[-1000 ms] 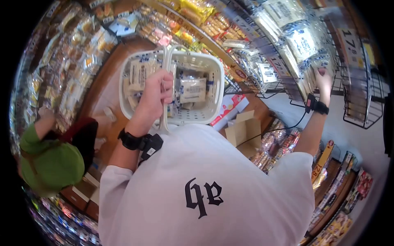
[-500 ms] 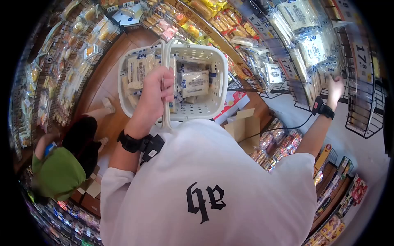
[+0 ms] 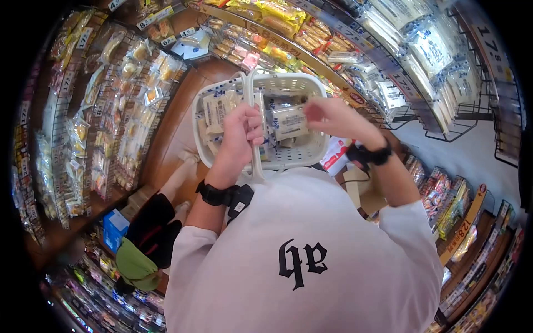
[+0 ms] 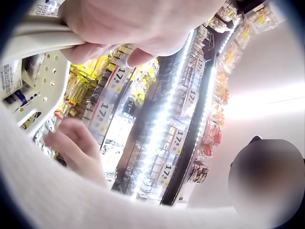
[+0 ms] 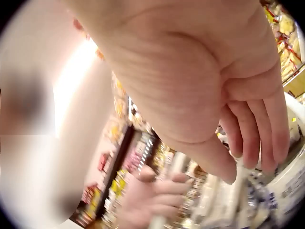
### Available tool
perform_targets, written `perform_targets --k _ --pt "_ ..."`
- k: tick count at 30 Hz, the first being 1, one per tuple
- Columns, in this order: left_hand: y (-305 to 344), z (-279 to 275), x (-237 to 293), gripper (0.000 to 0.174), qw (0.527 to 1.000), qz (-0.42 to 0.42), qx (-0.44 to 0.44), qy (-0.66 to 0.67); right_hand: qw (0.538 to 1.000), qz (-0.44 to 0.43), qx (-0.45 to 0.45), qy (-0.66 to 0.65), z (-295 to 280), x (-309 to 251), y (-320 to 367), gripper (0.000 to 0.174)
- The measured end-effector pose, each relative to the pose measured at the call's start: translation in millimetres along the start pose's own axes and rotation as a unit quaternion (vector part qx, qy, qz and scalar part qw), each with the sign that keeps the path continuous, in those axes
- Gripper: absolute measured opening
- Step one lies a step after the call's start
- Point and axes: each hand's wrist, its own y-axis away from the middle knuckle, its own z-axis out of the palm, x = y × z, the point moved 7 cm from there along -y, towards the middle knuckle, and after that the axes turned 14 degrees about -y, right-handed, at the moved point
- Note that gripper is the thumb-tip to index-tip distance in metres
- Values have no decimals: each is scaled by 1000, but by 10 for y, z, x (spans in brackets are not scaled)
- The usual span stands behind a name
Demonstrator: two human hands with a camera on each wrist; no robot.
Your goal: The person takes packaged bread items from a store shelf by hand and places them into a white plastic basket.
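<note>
Head view: The left hand point(image 3: 241, 132) is wrapped around the handle point(image 3: 256, 158) of a white basket point(image 3: 308, 155); its fingers are curled and gripping. The basket hangs in front of the person's shirt point(image 3: 305, 222). Inside it, a clear-wrapped packet point(image 3: 288, 123) lies on the right-hand side of the handle; further packets point(image 3: 219, 108) lie on the left-hand side. The right hand point(image 3: 337, 119) is over the basket's right side, with its fingertips at the packet's right end. The packet therefore lies to the left of these fingers, its long axis running roughly crosswise, the right end slightly farther forward. The right hand is the nearer of the two. Contact between fingertips and packet cannot be confirmed.

Left wrist view: The left hand's grip on the handle is confirmed. The right hand is blurred, its fingers loosely bent, near the outer face of the perforated basket wall as seen from here.

Right wrist view: The right hand's fingers hang relaxed, with the thumb apart; no item is visible between them. The basket contents lie beyond the fingertips, partly blurred.
</note>
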Motion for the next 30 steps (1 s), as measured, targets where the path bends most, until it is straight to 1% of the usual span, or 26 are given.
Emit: perform_targets --k 2,3,5,6,7,8,9,10,11,12,14,15,16,17,19,20,21,23,24,26,27,28,29,30 --pt "-5 66 -1 16 1000 -6 -6 -4 995 -76 53 35 162 249 -381 25" --pt "-7 85 -6 16 1000 -10 -12 -2 997 -29 64 -40 249 373 -529 23" --pt "-26 114 -16 16 1000 -18 -17 -6 977 66 77 -189 407 563 -739 20" --pt "-28 138 -17 16 1000 -16 -15 -12 945 83 24 -315 542 591 -795 18" --pt "-23 165 -23 16 1000 -14 -13 -17 894 99 -33 -435 678 582 -833 17" --pt "-27 181 -39 15 1000 -13 -10 -22 825 113 -91 -546 817 544 -856 16" --pt "-62 192 -85 15 999 -15 -24 -25 809 150 -50 -566 914 515 -871 13" --pt "-88 207 -109 15 999 -15 -33 -32 812 136 -54 -564 1027 591 -953 12" --pt "-108 227 -131 15 998 -16 -41 -40 825 136 -14 -549 1054 728 -1011 12" --pt "-113 246 -148 15 997 -18 -50 -47 835 137 26 -532 1038 735 -1015 13" --pt "-105 280 -144 15 997 -21 -49 -57 805 134 18 -578 1092 670 -1041 18" --pt "-90 306 -156 14 997 -23 -44 -62 789 133 14 -600 1102 623 -1049 22" --pt "-83 329 -161 14 997 -25 -39 -66 829 146 92 -532 1045 698 -1075 29" --pt "-124 322 -211 13 996 -36 -49 -58 860 158 168 -456 1006 767 -1115 35" --pt "-104 352 -196 13 996 -25 -43 -73 832 160 181 -499 1063 749 -1144 49" --pt "-94 364 -189 12 996 -19 -40 -81 769 151 116 -610 1152 706 -1164 57" --pt "-100 364 -201 12 995 -17 -44 -83 689 139 49 -709 1214 641 -1160 66" --pt "-129 340 -243 12 995 -14 -54 -88 629 121 31 -767 1236 794 -1226 65" --pt "-132 333 -241 12 995 -15 -53 -83 661 116 79 -737 1251 1147 -1408 55" --pt "-124 322 -220 12 996 -19 -54 -75 790 132 129 -585 1082 1165 -1359 38" --pt "-128 315 -190 12 996 -19 -55 -70 871 150 129 -449 853 758 -1057 31" --pt "-120 298 -176 13 996 -21 -56 -64 930 167 126 -303 747 525 -838 24" --pt "-109 281 -169 13 996 -25 -57 -56 906 110 205 -353 696 537 -773 17" --pt "-105 272 -154 14 997 -25 -56 -49 889 129 200 -390 541 89 -472 22"
